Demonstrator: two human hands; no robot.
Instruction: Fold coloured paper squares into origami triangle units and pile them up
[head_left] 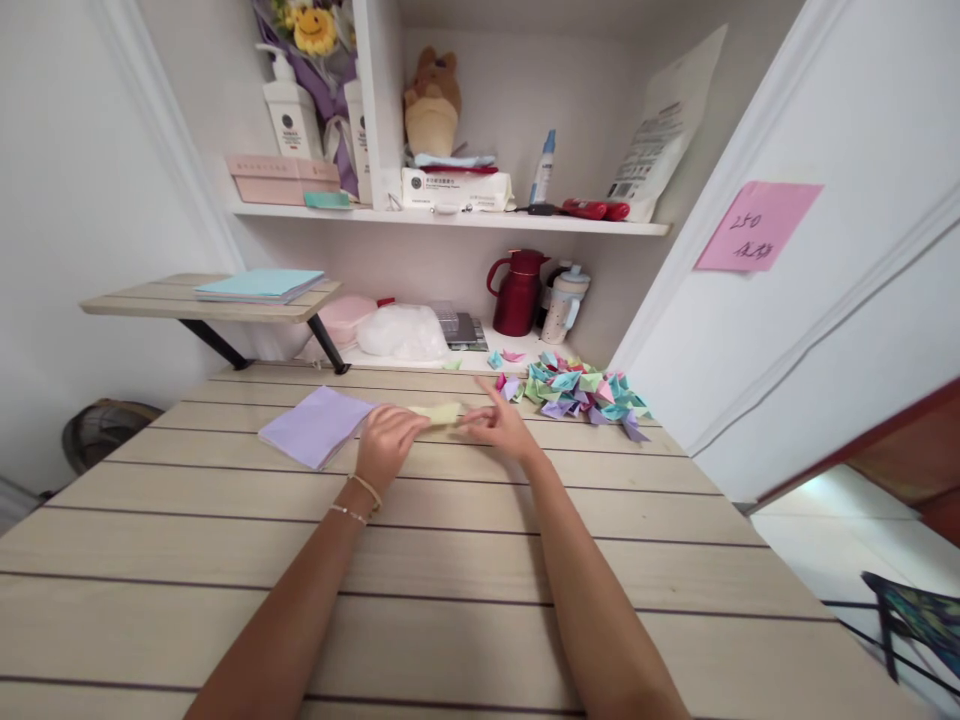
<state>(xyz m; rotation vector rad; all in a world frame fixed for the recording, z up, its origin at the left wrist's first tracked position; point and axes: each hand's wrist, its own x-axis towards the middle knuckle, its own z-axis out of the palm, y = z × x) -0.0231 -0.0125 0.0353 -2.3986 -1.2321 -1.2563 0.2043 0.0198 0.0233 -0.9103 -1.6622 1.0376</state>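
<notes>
A small folded piece of pale yellow paper (441, 413) is held just above the slatted tabletop (450, 560), slightly blurred. My left hand (390, 440) pinches its left end between thumb and fingers. At the paper's right end is my right hand (501, 425), index finger stretched out and the other fingers curled near the edge; whether they grip it is hard to see. Left of my left hand lies a stack of purple paper squares (319, 425). Beyond my right hand, a heap of small folded paper pieces (574, 390) in several colours spreads over the table's back right.
A small raised wooden shelf (157, 297) carrying blue paper (259, 283) stands at the back left. Behind the table are a white plastic bag (403, 332), a red jug (517, 293) and a tumbler (564, 308). A pink note (760, 226) sticks to the right wall.
</notes>
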